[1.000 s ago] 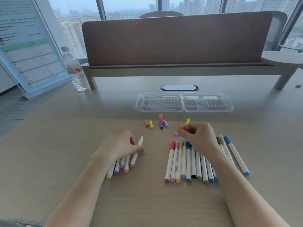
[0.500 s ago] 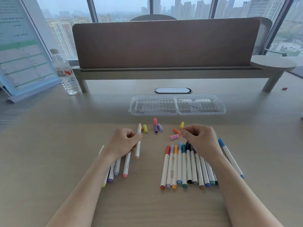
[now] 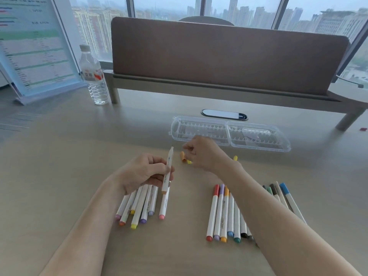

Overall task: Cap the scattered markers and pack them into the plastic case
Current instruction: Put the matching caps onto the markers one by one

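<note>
My left hand grips an uncapped white marker nearly upright, tip up. Under that hand lie several uncapped markers. My right hand hovers over the loose caps with curled fingers, its fingertips just above an orange cap and a yellow cap. Whether it holds anything is hidden. Another yellow cap shows past its wrist. A row of capped markers lies partly under my right forearm. Beyond the caps, the clear plastic case lies open.
A water bottle stands at the back left beside a tilted printed board. A brown desk divider on a shelf closes off the back. A dark cable slot sits just behind the case. More capped markers lie at the right.
My left hand has lifted the uncapped marker off the table and turned it upright. My right hand has moved left across the caps to the orange and yellow ones.
</note>
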Tool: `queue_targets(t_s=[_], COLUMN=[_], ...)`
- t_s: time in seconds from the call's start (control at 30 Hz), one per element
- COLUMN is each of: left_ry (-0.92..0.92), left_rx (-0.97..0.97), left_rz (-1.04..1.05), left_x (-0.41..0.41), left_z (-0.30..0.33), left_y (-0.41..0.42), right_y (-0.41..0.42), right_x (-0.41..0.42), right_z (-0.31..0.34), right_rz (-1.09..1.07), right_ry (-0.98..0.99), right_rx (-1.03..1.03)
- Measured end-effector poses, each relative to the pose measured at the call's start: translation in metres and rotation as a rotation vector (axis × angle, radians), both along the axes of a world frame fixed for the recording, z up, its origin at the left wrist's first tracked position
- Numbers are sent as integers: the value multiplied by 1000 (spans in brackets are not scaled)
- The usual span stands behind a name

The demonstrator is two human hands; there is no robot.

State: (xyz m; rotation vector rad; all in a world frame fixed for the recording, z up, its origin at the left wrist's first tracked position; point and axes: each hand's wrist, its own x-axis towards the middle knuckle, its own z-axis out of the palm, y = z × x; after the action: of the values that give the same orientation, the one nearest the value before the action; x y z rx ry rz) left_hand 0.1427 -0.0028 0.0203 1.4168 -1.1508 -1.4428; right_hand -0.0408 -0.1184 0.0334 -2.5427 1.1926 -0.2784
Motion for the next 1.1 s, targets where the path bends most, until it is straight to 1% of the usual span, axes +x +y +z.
queue_targets(t_s=[0.07,0.13,0.2,0.27,0.37,0.4,0.53,0.67,0.73,0.8,0.87,1.0,1.1], left_ry=[57,81,76,64,42,41,-5,-22,-13,-17,-42,-83,-81], left_rx=[-4,-8,-1,-5,-15,-19,-50,-104,-115,-136,-139,-137,-135], left_rz=[-3,-12,-13,-15,-26,-30,-26,-59,-88,-105,-120,-130,-125], left_x=[3,6,7,6,3,2,-5,-20,-32,-38,-45,-52,-51], left_z=[1,2,3,2,1,1,2,2,2,1,-1,-3,-4], left_y=[0,0,0,-1,-1,-1,1,2,3,4,4,4,4], right_y=[-10,-17,-21,-22,-17,-14,7,33,44,50,53,54,57], right_x=[16,23,26,27,22,17,-20,-61,-78,-86,-92,-95,-93], right_z=[-5,-11,-14,-15,-11,-10,0,-4,-10,-15,-19,-18,-16], right_rz=[16,10,-12,-31,-49,-66,-228,-385,-435,-465,-482,-458,-439], right_ry=[190,293,307,255,80,-19,-544,-939,-1076,-1135,-1148,-1190,-1194], right_rx=[-60,-102,-93,-78,-28,20,257,548,642,676,665,645,644])
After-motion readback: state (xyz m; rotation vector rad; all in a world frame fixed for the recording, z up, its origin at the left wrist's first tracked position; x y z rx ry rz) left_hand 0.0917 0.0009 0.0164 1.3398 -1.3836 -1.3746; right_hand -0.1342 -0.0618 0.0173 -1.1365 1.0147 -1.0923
